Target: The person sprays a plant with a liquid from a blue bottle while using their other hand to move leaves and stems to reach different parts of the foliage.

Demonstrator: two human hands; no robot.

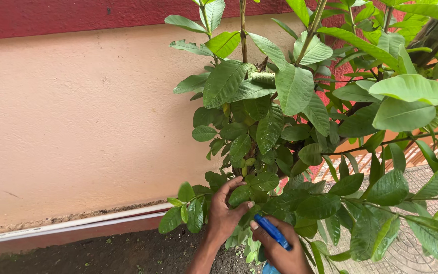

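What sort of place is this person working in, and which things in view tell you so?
Most likely an outdoor garden bed beside a building: a leafy shrub grows from dark bare soil along a painted wall, with patterned paving to the right.

Peach plastered wall stands at left, topped by a dark red band. A white strip runs along its base. Dark soil lies below. Patterned grey paving lies at lower right.
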